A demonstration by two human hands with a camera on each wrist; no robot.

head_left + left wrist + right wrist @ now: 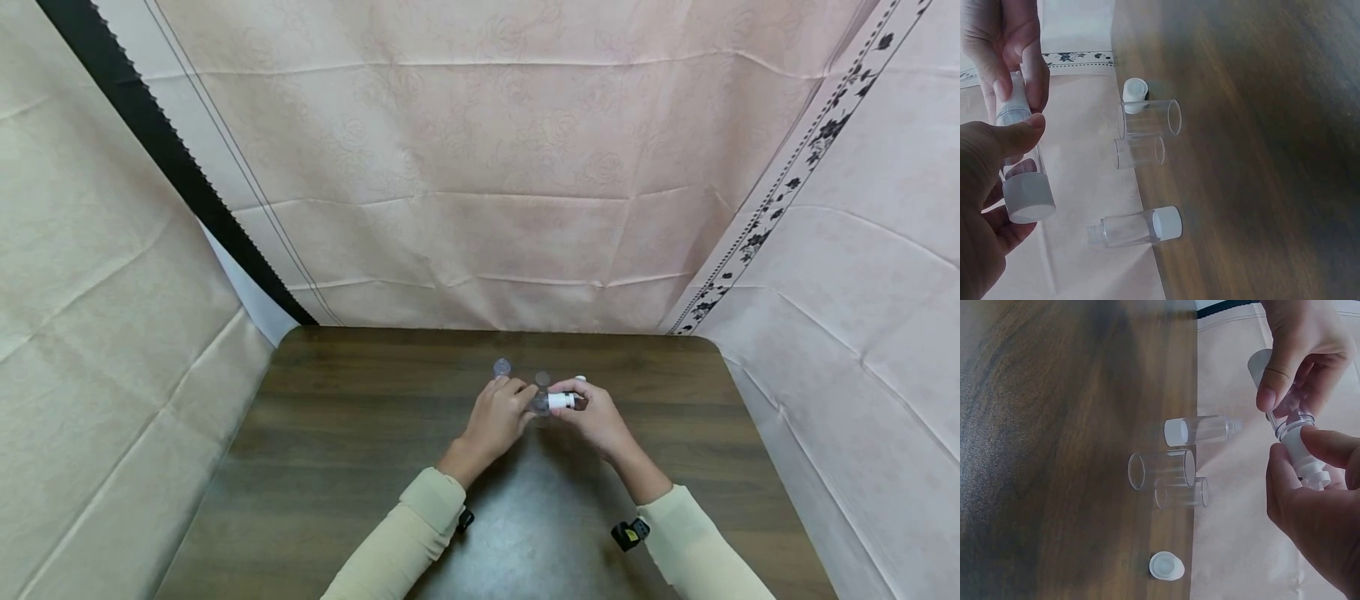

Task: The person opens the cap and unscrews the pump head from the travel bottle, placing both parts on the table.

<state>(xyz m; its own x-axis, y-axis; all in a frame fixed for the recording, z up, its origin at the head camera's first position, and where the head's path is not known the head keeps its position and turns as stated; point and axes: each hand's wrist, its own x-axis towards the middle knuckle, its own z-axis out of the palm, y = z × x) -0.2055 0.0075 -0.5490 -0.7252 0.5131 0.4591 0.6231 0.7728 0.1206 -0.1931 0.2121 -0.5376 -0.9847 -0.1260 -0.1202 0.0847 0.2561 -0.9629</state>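
Note:
My left hand (497,417) grips a small clear bottle with a white base (1030,199), its thumb and fingers curled round the body. My right hand (597,423) pinches a white pump head (1298,449) at the bottle's neck, in line with it. Whether the pump head is screwed down or just resting there, I cannot tell. In the right wrist view both hands meet around the neck, and fingers cover part of the clear body. Past the hands stands a second clear bottle with a white base (1209,430).
Two clear open cylinders, a larger one (1150,119) and a smaller one (1138,153), stand close together beyond the hands. A white nozzle-like piece (1167,567) stands near them. The wooden table (360,400) ends at a hanging pale cloth (487,242).

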